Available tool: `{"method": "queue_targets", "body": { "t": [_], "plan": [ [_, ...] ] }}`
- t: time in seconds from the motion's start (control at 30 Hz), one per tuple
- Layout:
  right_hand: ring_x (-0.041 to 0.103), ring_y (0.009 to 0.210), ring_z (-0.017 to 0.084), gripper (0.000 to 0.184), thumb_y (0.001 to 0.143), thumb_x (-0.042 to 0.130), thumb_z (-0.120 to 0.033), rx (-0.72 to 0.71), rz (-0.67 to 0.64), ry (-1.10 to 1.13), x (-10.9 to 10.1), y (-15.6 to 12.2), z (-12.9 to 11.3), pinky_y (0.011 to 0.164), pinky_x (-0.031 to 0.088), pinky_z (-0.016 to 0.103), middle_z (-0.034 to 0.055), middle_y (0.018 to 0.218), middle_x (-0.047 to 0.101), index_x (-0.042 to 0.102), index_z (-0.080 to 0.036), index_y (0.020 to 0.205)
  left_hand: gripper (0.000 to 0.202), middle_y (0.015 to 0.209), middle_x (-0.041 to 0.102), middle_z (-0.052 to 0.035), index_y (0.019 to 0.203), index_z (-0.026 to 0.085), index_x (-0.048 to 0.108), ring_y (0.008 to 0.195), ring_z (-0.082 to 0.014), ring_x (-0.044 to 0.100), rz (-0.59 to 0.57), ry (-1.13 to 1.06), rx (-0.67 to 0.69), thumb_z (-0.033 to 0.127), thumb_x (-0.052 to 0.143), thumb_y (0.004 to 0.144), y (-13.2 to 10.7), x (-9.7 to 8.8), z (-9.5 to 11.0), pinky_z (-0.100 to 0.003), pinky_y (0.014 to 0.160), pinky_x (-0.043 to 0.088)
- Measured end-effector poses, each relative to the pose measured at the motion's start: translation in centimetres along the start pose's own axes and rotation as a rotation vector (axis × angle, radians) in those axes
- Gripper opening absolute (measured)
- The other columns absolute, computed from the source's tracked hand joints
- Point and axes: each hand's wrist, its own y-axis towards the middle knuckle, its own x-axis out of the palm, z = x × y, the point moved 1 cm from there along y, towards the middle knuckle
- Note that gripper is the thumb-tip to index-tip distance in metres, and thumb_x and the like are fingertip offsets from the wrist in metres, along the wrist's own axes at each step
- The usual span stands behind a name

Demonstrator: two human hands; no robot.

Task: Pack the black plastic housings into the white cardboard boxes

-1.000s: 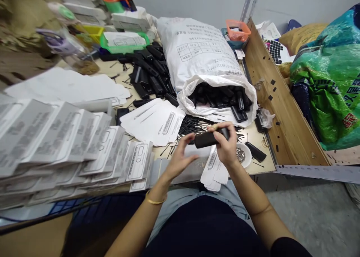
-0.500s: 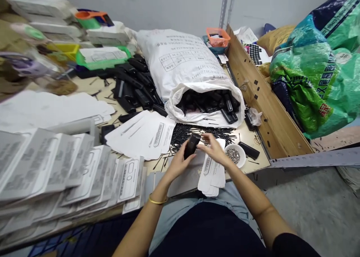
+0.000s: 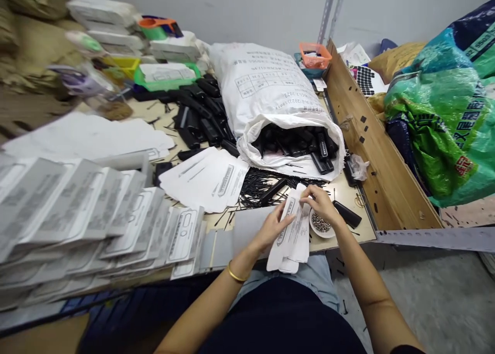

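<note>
My left hand (image 3: 274,226) lies along the left edge of the top flat white carton (image 3: 293,236) of a small stack at the table's front edge, fingers together against it. My right hand (image 3: 322,204) pinches the far end of the same carton. A black plastic part (image 3: 273,189) lies loose on a heap of thin black pins (image 3: 258,182) just beyond the hands. Beside my right wrist stands a small white bowl (image 3: 320,225) of tiny metal pieces.
An open white sack (image 3: 270,85) full of black parts lies behind the pins. More black parts (image 3: 201,114) are piled to its left. Rows of packed white boxes (image 3: 77,209) fill the left side. A wooden board (image 3: 371,137) and green bags (image 3: 444,116) stand right.
The black part that my hands held now lies on the pin heap. Both hands have dropped to the stack of flat cartons near the front edge.
</note>
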Motion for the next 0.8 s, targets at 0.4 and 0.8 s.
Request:
{"method": "queue_targets", "body": {
  "t": [0.4,0.8],
  "plan": [
    [0.054,0.087,0.017,0.023,0.085,0.053,-0.042,0.093,0.356,0.438,4.1,-1.2,-2.4,0.078,0.044,0.029,0.0028,0.091,0.056,0.059,-0.021,0.079,0.090,0.099,0.066,-0.0079,0.143,0.033,0.011,0.066,-0.0200,0.069,-0.113,-0.413,-0.082,0.043,0.069,0.075,-0.2,0.4,1.0,-0.033,0.059,0.056],
    [0.056,0.076,0.014,0.021,0.084,0.055,-0.040,0.112,0.253,0.687,6.3,-0.3,-4.0,0.074,0.045,0.026,-0.0008,0.077,0.058,0.055,-0.020,0.077,0.099,0.106,0.066,-0.0123,0.147,0.023,-0.005,0.079,-0.0241,0.068,0.115,-0.034,-0.004,0.046,0.063,0.078,-0.2,-0.7,-0.1,-0.041,0.073,0.054]
  ]
}}
